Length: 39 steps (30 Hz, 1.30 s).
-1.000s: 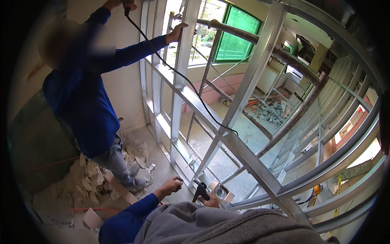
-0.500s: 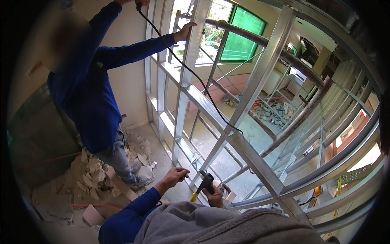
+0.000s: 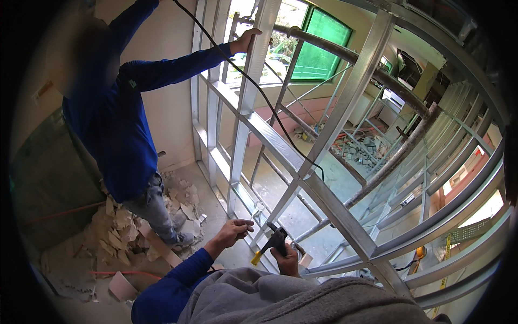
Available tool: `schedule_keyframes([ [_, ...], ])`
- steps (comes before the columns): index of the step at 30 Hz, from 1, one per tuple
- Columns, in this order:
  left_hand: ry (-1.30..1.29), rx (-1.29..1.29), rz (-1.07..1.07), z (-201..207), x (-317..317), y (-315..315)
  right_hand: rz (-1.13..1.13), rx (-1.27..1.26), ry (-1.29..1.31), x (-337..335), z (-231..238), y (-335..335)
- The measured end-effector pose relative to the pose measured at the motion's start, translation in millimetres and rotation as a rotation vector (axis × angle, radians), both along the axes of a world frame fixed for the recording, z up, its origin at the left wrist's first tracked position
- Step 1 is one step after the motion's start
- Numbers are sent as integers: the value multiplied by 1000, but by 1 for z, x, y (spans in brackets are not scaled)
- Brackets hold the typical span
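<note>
has a black hand tool (image 3: 278, 241) with a yellow end at six o'clock, tucked in the right hand (image 3: 288, 262), with fingers bent tight round it. holds the left hand (image 3: 232, 232) near seven o'clock, not far from the tool, mostly curled up, with thumb and finger tips close together; cannot tell if pinching something small. has the metal stud frame (image 3: 275, 141) near both hands. has a co-worker (image 3: 123, 140) in a blue top at nine o'clock, and the co-worker's hand (image 3: 245, 41) up at twelve, touching an upright metal stud (image 3: 248, 100). sees a black cord (image 3: 267, 102) crossing that stud, a green window pane (image 3: 321, 48) at one, a heap of broken board (image 3: 121, 229) at eight, and gray rubble (image 3: 362, 150) at three.
</note>
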<state>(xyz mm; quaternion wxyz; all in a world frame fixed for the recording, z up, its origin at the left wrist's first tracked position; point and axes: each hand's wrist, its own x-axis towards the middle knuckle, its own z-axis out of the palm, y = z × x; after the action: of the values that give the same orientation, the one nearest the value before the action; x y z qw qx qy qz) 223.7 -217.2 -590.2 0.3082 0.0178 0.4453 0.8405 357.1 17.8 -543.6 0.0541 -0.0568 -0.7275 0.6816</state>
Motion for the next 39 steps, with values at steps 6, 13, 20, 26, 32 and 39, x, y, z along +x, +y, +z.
schedule_keyframes([
  [6, 25, 15, 15, -1, -1, 3, -28, -36, 102, -2, 2, -2],
  [13, 58, 20, 44, -6, -7, 8, -32, -77, 45, 1, 3, 0],
  [20, 75, 21, 89, 7, -9, 15, -40, -22, 127, -2, 5, 0],
  [26, 47, 21, 119, 24, -11, 24, -32, 28, 114, -2, 15, 0],
  [32, 14, 44, 94, 30, -11, 25, -36, 6, 115, -4, 14, -1],
  [39, 25, 41, 98, 28, -9, 23, -34, -42, 133, -2, 14, -2],
])
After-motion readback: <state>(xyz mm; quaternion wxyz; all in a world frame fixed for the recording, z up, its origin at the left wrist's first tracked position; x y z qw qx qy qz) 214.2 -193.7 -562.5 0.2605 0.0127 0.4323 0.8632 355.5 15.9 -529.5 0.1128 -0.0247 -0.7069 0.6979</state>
